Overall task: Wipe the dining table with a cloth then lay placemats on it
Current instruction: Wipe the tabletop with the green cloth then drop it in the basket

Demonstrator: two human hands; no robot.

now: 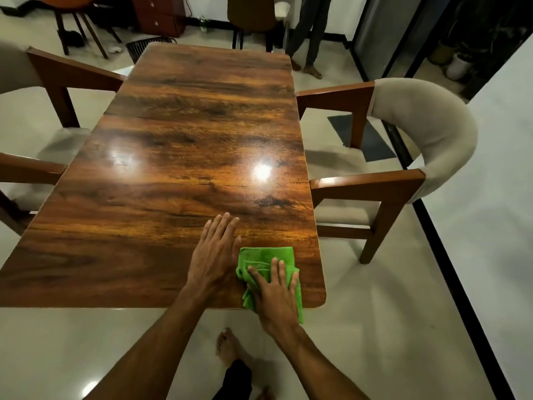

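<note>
Green cloth (266,262) pressed flat under the right hand (275,295), at the near right corner of a glossy wooden dining table (178,145), left hand (215,252) laid flat alongside, fingers straight, chairs (403,157) drawn up at both sides.

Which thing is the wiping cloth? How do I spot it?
Find the big shiny wooden dining table in the middle. Go to its near right corner, where the right hand presses flat on the cloth. It is the only bright green thing there.
</note>
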